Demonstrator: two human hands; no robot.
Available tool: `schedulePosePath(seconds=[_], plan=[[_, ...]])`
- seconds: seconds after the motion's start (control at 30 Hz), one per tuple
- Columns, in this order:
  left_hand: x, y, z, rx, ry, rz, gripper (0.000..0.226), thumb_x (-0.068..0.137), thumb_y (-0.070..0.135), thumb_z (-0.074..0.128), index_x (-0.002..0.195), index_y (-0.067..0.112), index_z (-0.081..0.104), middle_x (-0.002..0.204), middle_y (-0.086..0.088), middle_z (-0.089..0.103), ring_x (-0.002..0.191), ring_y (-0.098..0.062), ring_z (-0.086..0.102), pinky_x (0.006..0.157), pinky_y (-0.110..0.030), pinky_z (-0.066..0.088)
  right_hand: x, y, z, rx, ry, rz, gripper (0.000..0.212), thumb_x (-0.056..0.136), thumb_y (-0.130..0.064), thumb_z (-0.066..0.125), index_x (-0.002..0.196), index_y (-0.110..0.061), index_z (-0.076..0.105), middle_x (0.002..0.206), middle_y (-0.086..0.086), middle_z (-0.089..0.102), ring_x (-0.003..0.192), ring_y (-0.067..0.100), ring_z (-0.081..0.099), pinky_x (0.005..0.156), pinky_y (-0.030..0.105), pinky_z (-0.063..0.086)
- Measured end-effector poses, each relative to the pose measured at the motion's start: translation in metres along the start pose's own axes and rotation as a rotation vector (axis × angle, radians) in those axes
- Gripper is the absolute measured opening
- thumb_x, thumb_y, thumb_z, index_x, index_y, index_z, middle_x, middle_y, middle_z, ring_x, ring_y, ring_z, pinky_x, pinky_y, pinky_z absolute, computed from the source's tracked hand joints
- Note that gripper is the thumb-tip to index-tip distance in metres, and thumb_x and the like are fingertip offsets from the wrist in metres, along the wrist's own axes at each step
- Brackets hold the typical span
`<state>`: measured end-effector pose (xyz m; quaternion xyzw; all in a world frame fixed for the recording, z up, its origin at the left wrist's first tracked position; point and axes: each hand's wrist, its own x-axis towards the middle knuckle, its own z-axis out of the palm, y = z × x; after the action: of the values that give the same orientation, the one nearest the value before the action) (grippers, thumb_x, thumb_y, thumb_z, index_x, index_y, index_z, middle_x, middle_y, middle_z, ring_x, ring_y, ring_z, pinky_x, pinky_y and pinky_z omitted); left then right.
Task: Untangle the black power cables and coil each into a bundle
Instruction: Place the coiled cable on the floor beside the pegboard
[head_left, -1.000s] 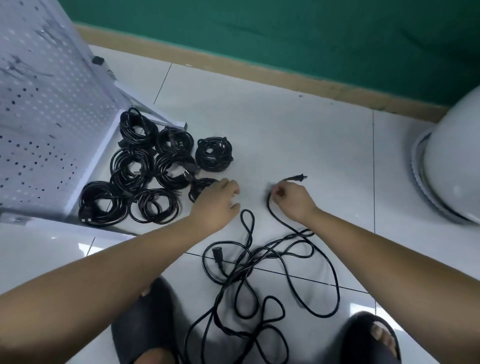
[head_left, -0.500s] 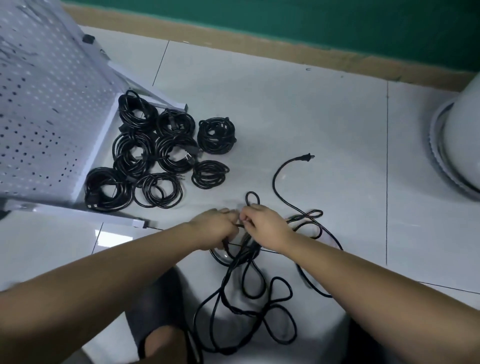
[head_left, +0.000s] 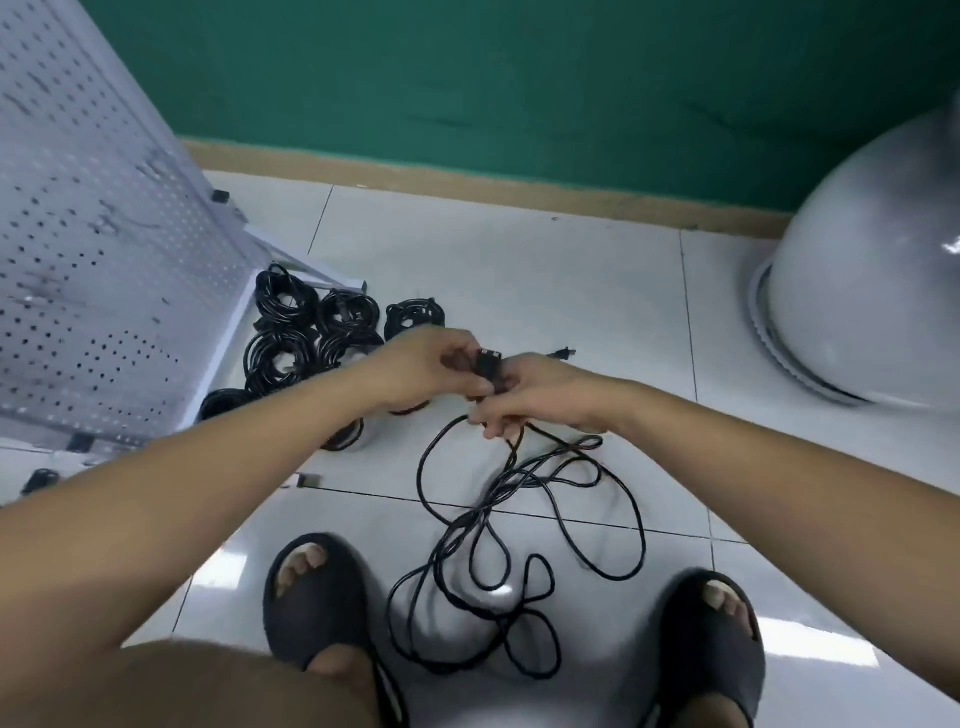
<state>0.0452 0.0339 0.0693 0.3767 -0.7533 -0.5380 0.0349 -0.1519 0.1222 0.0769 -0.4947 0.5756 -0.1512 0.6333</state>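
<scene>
Left hand (head_left: 421, 371) pinching connector (head_left: 488, 362), right hand (head_left: 540, 402) curled round black cable (head_left: 493, 499) just below; connector pointing away toward wall (head_left: 519, 78), slack tangled on floor (head_left: 519, 291).

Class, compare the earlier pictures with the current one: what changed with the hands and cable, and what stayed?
Both hands came together: the left hand now pinches the connector, lifted from the tangle; the right hand let go near the plug and grips the loose cable below the connector. Plug and coiled bundles stayed on the floor.
</scene>
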Motion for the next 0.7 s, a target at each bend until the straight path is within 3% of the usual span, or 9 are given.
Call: schedulePosePath(seconds=[0.07,0.17,0.27,0.37,0.5,0.6,0.7], plan=[[-0.012,0.038,-0.012,-0.074,0.049,0.040,0.018,0.087,0.014,0.087,0.087,0.018,0.069,0.070,0.016,0.064,0.066,-0.002,0.055,0.067,-0.019,0.042,-0.028,-0.033,-0.009,-0.110,0.143,-0.069,0.023,0.097,-0.024,0.081,0.101,-0.003,0.072,0.084,0.005,0.073,0.075,0.013,0.075,0.073,0.031,0.062],[-0.035,0.090,-0.025,-0.125,0.126,0.102,0.019,0.088,0.019,0.087,0.097,0.014,0.071,0.074,0.014,0.064,0.070,-0.009,0.052,0.067,-0.027,0.039,-0.071,-0.070,-0.019,-0.163,0.282,-0.111,0.037,0.096,-0.032,0.082,0.102,0.003,0.073,0.080,0.004,0.070,0.069,0.015,0.073,0.070,0.037,0.062],[-0.060,0.140,-0.034,-0.147,0.123,0.174,0.021,0.091,0.025,0.085,0.104,0.015,0.073,0.088,0.006,0.070,0.082,-0.010,0.061,0.079,-0.033,0.046,-0.115,-0.098,-0.021,-0.049,0.333,-0.144,0.030,0.095,-0.028,0.081,0.100,0.001,0.075,0.080,0.008,0.074,0.069,0.022,0.073,0.067,0.038,0.056],[-0.087,0.186,-0.034,-0.106,0.152,0.236,0.016,0.092,0.020,0.083,0.104,0.012,0.074,0.099,-0.012,0.075,0.085,-0.011,0.063,0.079,-0.030,0.049,-0.162,-0.125,-0.016,0.069,0.333,-0.202,0.011,0.096,-0.015,0.079,0.101,-0.006,0.073,0.087,0.014,0.076,0.074,0.026,0.074,0.065,0.033,0.058],[-0.124,0.242,-0.028,-0.008,0.260,0.333,0.005,0.099,0.019,0.075,0.097,0.016,0.078,0.084,0.009,0.074,0.076,-0.002,0.059,0.073,-0.023,0.048,-0.219,-0.160,-0.005,0.114,0.327,-0.191,0.021,0.103,-0.024,0.068,0.102,-0.004,0.071,0.089,0.018,0.078,0.077,0.027,0.076,0.065,0.030,0.058],[-0.148,0.274,-0.021,-0.072,0.271,0.324,0.017,0.105,0.033,0.061,0.102,0.024,0.075,0.095,0.005,0.075,0.088,-0.008,0.064,0.093,-0.037,0.055,-0.258,-0.184,0.001,0.151,0.367,-0.215,0.031,0.106,-0.033,0.061,0.101,-0.005,0.071,0.086,0.014,0.076,0.072,0.022,0.072,0.064,0.028,0.056],[-0.166,0.294,-0.004,-0.266,0.171,0.268,0.037,0.106,0.058,0.047,0.103,0.028,0.070,0.099,0.006,0.077,0.097,-0.014,0.071,0.109,-0.051,0.049,-0.294,-0.206,-0.002,0.330,0.445,-0.326,0.027,0.106,-0.032,0.062,0.096,-0.009,0.073,0.083,0.010,0.074,0.066,0.018,0.069,0.059,0.024,0.054]])
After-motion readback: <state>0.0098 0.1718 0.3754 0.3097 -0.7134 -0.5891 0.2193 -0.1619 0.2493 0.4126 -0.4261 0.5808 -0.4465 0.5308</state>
